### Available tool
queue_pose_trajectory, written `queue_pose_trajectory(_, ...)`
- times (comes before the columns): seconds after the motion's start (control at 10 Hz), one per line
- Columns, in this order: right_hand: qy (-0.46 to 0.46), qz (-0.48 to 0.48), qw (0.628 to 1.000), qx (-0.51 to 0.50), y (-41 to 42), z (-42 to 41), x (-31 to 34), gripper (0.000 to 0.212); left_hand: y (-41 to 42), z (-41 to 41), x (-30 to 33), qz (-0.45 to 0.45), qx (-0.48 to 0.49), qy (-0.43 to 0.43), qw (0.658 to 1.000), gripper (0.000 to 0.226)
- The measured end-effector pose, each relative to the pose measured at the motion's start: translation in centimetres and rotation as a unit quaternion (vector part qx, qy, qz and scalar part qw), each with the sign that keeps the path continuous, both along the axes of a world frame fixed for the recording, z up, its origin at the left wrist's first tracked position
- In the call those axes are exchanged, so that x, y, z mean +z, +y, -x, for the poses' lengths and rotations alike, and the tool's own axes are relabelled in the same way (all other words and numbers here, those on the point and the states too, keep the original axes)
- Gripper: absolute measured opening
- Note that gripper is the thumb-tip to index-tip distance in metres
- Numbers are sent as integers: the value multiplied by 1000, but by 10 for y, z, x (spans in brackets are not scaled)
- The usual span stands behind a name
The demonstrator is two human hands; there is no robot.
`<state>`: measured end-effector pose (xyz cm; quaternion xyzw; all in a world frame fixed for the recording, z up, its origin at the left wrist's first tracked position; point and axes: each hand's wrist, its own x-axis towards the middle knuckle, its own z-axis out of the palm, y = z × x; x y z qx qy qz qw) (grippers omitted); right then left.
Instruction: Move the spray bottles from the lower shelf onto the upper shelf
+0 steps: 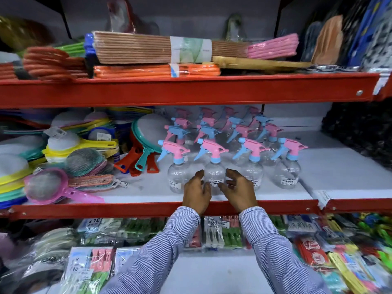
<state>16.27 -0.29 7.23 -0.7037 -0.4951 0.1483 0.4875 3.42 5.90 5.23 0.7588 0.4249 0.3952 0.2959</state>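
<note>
Several clear spray bottles with pink and blue trigger heads stand in rows on the middle shelf (148,186). The front row holds a left bottle (177,166), a second bottle (214,166), a third (253,164) and a right one (288,164). My left hand (196,193) and my right hand (238,189) are both open, fingers apart, on either side of the second bottle's base, close to it but not gripping. The upper shelf (191,92) is a red-edged board above them.
The upper shelf carries stacked bundles of orange, pink and tan hangers (152,47). Left of the bottles lie plastic sieves (63,183) and swatters (137,160). Bare white shelf (331,166) lies right of the bottles. Packets of pegs (212,232) fill the shelf below.
</note>
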Motion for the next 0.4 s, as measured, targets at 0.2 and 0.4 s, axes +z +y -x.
queue_pose_trajectory(0.2,8,0,1000,18,6,-9,-5,51,6,-4,-10,-21,7,-10,1000,45)
queue_pose_trajectory(0.4,23,-23,999,3,8,-12,-11,52,3,-8,-11,-22,40,-65,997,42)
